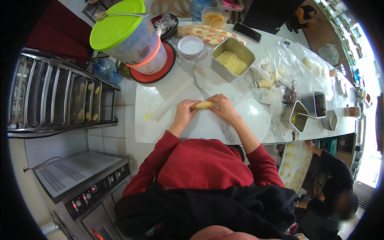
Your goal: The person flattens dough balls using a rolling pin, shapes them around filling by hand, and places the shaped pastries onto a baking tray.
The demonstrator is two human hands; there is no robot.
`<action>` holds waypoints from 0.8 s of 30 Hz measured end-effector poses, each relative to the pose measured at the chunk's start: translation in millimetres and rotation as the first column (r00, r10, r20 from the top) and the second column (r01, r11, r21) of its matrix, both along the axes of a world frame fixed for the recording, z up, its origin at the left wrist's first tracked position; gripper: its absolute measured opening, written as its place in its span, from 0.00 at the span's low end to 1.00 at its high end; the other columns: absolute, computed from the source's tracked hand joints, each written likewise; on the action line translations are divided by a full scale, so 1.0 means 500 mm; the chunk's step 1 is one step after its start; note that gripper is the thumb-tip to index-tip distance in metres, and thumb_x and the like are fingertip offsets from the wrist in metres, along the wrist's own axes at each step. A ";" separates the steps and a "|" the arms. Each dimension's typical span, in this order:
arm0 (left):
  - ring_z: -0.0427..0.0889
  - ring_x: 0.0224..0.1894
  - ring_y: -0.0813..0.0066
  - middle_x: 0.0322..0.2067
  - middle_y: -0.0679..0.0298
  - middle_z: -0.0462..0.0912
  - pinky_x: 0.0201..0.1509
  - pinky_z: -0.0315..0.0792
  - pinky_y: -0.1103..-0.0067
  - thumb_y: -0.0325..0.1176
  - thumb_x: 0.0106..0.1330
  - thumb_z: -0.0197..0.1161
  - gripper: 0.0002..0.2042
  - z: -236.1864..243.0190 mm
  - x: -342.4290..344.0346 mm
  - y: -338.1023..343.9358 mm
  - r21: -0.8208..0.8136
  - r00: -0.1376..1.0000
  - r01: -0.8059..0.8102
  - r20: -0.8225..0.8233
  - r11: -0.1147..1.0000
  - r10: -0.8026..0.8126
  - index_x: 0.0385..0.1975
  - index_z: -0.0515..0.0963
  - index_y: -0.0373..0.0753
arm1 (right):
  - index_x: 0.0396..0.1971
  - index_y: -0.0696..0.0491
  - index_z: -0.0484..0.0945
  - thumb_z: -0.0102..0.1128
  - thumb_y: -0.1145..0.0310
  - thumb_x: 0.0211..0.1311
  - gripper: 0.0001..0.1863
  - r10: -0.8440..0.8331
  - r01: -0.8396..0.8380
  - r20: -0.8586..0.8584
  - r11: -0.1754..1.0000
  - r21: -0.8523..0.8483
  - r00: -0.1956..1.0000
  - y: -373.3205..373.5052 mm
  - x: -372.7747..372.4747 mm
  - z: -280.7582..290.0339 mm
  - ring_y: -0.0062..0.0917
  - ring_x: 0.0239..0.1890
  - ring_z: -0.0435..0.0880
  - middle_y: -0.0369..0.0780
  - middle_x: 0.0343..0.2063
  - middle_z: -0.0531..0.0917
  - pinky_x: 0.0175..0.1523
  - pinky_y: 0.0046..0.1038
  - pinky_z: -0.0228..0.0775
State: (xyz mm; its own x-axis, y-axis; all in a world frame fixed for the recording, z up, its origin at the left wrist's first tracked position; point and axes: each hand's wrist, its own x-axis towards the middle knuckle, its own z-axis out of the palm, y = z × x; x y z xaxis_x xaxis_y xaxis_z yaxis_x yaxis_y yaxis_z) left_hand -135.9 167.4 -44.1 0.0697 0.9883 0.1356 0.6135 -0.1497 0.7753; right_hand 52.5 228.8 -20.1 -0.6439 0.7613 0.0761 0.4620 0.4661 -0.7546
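Between my two hands is a short, pale yellow roll of dough (204, 105), held level just above or on the marble-patterned table (180, 130); I cannot tell which. My left hand (186, 111) has its fingers closed on the roll's left end. At the other end, my right hand (222, 107) grips it with the fingertips bent over the top. A metal container (233, 60) of grated pale yellow cheese stands beyond my right hand. White paper baking cups (191, 47) sit farther back, left of that container.
A tall clear tub (140, 44) with a green lid stands at the back left. Clear plastic bags (296, 64) and metal containers (295, 116) fill the right side. A tray rack (60, 94) and an oven (84, 184) are on my left. A person (332, 180) works by a tray of dough pieces (294, 166).
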 end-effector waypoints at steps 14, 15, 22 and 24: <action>0.78 0.36 0.72 0.36 0.59 0.78 0.38 0.76 0.80 0.16 0.42 0.64 0.22 -0.014 -0.006 -0.018 -0.064 0.964 -0.049 0.258 0.997 0.064 0.41 0.73 0.36 | 0.43 0.50 0.73 0.63 0.72 0.37 0.25 0.237 -0.247 0.172 0.968 0.041 0.956 0.013 -0.034 0.018 0.34 0.44 0.71 0.39 0.38 0.76 0.49 0.33 0.66; 0.78 0.37 0.71 0.38 0.58 0.76 0.38 0.77 0.80 0.14 0.43 0.62 0.23 -0.012 -0.005 -0.017 -0.036 0.972 -0.085 0.216 0.996 0.091 0.42 0.72 0.36 | 0.44 0.49 0.72 0.62 0.72 0.38 0.25 0.234 -0.244 0.199 0.969 0.027 0.952 0.019 -0.036 0.018 0.34 0.45 0.71 0.38 0.39 0.76 0.49 0.33 0.66; 0.75 0.39 0.70 0.43 0.60 0.64 0.42 0.77 0.78 0.10 0.43 0.55 0.28 0.016 0.044 -0.026 -0.178 0.867 -0.257 0.391 0.950 0.308 0.48 0.66 0.39 | 0.44 0.49 0.72 0.65 0.69 0.37 0.27 0.286 -0.338 0.309 0.932 0.128 0.907 0.025 -0.054 0.031 0.33 0.43 0.72 0.38 0.41 0.75 0.47 0.32 0.68; 0.75 0.38 0.69 0.42 0.59 0.65 0.42 0.76 0.79 0.10 0.42 0.53 0.29 0.005 0.056 -0.039 -0.107 0.852 -0.350 0.377 0.931 0.364 0.48 0.66 0.40 | 0.44 0.49 0.72 0.66 0.69 0.36 0.27 0.326 -0.371 0.321 0.924 0.091 0.889 0.035 -0.053 0.038 0.33 0.43 0.72 0.37 0.40 0.75 0.47 0.32 0.68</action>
State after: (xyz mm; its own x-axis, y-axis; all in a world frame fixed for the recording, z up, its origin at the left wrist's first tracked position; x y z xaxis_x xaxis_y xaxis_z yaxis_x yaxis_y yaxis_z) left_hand -108.1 148.2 -41.3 -0.3395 0.9395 0.0455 0.2733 0.0522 0.9605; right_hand 26.0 246.1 -1.2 -0.8755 0.4787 -0.0660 0.4395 0.7320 -0.5207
